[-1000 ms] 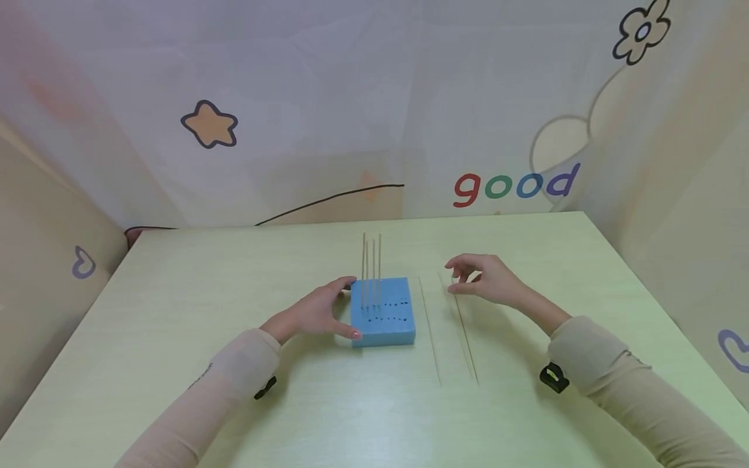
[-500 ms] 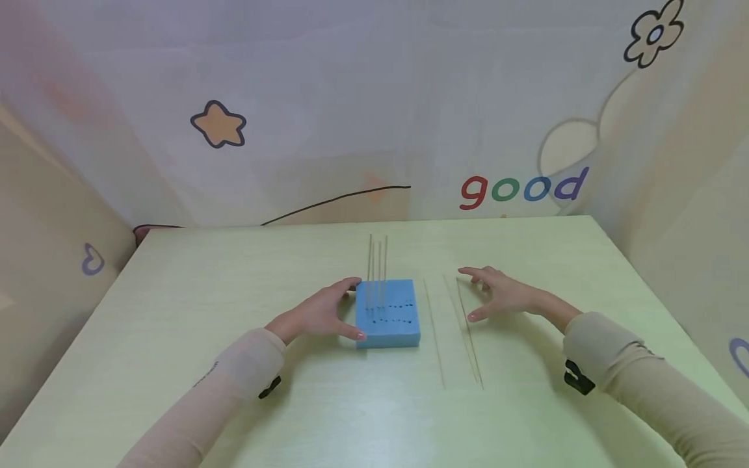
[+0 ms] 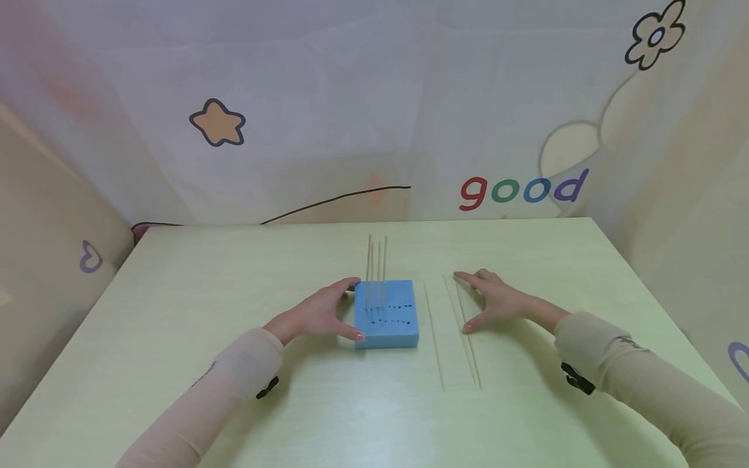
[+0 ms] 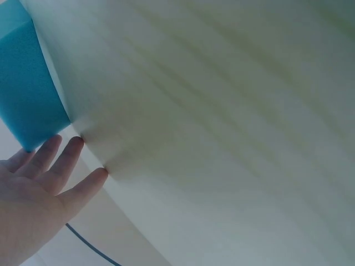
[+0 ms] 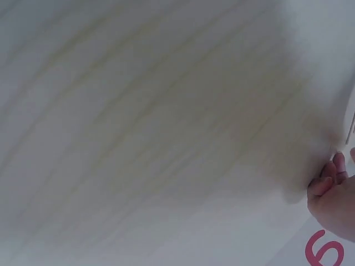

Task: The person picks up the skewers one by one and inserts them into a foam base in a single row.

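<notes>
A blue foam block [image 3: 396,333] with rows of small dark holes sits on the table. Several thin wooden sticks [image 3: 378,273] stand upright in its left part. My left hand [image 3: 316,315] holds the block's left side, thumb at the front corner and fingers at the back corner; in the left wrist view its fingertips meet the block [image 4: 33,83] and the tabletop. To the right, my right hand [image 3: 497,300] reaches over two loose sticks [image 3: 453,309], index finger and thumb spread wide along them. The thumb tip overlaps the sticks in the head view.
Between the block and the two sticks, another single stick [image 3: 433,338] lies on the pale table [image 3: 234,260]. A printed cloth [image 3: 328,97] hangs behind the table's far edge. Black wrist mounts sit under both cuffs.
My right hand has gone from curled fingers at the far ends of the sticks to a wide spread, thumb nearer me. My left hand stays at the block. The view has shifted slightly.
</notes>
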Demonstrator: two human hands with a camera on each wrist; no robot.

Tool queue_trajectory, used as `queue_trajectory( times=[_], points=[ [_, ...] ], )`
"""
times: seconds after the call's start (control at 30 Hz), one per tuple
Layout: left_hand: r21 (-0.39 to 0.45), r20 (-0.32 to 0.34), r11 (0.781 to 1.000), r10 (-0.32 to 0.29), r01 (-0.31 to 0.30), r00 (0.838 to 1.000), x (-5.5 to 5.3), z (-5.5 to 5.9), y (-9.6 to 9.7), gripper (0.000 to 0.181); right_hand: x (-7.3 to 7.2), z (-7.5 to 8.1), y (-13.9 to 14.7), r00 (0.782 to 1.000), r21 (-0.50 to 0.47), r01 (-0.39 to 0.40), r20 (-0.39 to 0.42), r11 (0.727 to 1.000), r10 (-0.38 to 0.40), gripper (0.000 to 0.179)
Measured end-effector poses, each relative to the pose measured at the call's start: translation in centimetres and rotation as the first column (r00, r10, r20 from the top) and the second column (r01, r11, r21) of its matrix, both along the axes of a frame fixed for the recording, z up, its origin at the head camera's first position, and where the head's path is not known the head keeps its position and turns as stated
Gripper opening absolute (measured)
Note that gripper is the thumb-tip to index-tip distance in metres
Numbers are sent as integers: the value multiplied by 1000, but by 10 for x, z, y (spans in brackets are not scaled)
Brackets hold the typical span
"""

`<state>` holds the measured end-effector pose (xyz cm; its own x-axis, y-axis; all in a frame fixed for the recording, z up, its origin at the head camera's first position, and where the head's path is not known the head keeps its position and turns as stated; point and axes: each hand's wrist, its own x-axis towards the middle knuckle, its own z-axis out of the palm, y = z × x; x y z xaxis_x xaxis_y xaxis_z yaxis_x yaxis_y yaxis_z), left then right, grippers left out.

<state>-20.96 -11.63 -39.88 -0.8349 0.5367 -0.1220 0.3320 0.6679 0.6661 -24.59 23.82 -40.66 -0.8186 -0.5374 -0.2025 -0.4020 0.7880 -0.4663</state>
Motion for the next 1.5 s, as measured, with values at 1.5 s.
queue_trajectory(
  times=[1.5],
  points=[
    [0, -2, 1000, -2, 2, 1000, 2, 3, 1, 104, -4, 22, 13, 931, -500, 322, 323, 804, -172, 98]
  ],
)
